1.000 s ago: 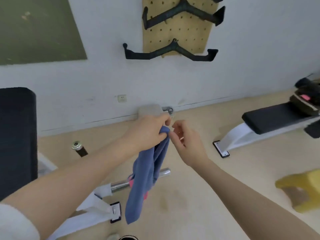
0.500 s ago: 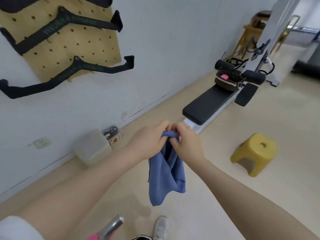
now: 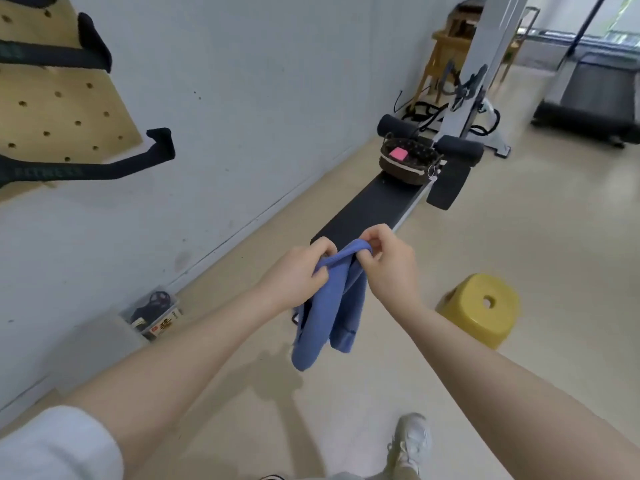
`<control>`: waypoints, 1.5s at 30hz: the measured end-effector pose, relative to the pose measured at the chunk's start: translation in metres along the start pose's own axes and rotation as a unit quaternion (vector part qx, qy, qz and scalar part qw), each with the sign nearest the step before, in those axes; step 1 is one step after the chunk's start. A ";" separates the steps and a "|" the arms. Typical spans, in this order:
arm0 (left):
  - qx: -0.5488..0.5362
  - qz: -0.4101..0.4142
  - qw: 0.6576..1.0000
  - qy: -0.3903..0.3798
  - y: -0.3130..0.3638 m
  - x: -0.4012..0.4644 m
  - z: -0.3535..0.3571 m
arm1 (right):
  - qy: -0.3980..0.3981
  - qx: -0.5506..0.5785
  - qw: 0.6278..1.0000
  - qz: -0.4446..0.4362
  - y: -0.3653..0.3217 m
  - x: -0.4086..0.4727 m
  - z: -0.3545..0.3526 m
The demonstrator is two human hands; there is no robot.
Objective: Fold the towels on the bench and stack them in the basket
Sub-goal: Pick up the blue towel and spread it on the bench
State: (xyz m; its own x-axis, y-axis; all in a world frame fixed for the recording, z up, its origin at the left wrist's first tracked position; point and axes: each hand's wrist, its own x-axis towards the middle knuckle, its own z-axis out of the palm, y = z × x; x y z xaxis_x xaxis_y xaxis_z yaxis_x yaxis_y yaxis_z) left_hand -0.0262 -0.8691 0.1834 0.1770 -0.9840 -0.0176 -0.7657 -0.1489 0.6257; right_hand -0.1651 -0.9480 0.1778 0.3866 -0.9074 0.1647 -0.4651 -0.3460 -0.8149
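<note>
Now the blue towel [image 3: 329, 313] hangs in mid-air between both hands, bunched at its top edge and drooping in two loose lobes above the floor. A second ago only the left hand [image 3: 294, 278] carried it while the right hand [image 3: 388, 268] was reaching in; now both pinch the gathered top, left fingers curled round one end, right thumb and fingers nipping the other. The view has also swung round from the first bench to the long black bench [image 3: 374, 209] ahead, whose near end lies just past the hands. At its far end sits the dark woven basket [image 3: 408, 161], with something pink [image 3: 398, 154] already in it, well apart from the towel. That suggests the towel is being brought over for folding: it is not yet spread or folded. A yellow stool [image 3: 481, 306] stands to the right.
</note>
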 end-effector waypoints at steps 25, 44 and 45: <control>-0.093 -0.198 0.964 0.150 -0.011 0.429 0.084 | -0.117 -0.005 0.990 0.076 0.227 0.456 -0.078; -0.039 -0.351 0.871 0.341 -0.083 0.620 0.007 | -0.285 -0.158 0.914 -0.244 0.212 0.768 0.009; -0.027 -0.366 0.859 0.358 -0.083 0.621 0.007 | -0.293 -0.150 0.900 -0.285 0.207 0.777 0.012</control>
State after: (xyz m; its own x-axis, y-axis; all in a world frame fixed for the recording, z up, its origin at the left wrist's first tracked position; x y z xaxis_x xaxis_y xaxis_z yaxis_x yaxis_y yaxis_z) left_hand 0.1427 -1.4687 0.1149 0.9481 -0.3138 0.0509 -0.2610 -0.6771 0.6880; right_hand 0.0488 -1.7219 0.1300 0.9434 -0.3106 0.1166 -0.2177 -0.8446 -0.4892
